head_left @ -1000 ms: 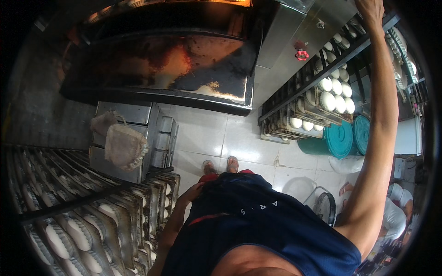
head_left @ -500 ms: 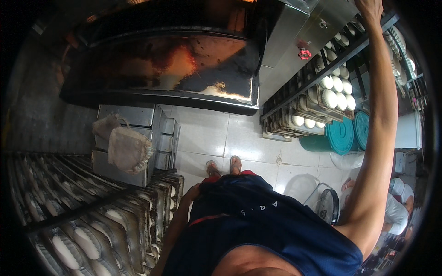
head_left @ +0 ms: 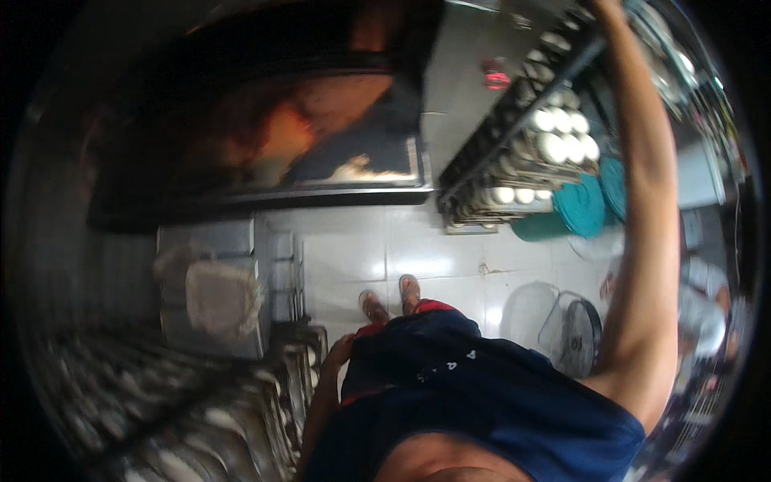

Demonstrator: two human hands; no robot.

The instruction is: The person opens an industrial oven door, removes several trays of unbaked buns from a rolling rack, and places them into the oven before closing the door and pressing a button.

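Note:
My right arm (head_left: 646, 173) reaches up and away to the far right, beside a metal rack (head_left: 526, 120). Its hand (head_left: 608, 6) is cut off by the picture's upper edge near the top of the rack's dark bar, so its fingers and any contact are hidden. The rack carries trays of round white dough pieces (head_left: 566, 136). Down by my left hip, my left hand (head_left: 341, 351) is against the side of my dark blue shirt (head_left: 450, 369). Blur hides its fingers.
A scorched oven (head_left: 265, 136) spans the far left. Nearer stands a metal cabinet (head_left: 209, 237) with cloth mitts (head_left: 221, 297) on top. A second tray rack (head_left: 233, 418) fills the near left. Teal bins (head_left: 578, 209), a fan (head_left: 580, 333) and another person (head_left: 703, 309) are at right.
My view has tilted and blurred: the oven and cabinet sit lower in the picture, the right rack further left. My right arm stays raised by the rack, and my left hand remains at my hip.

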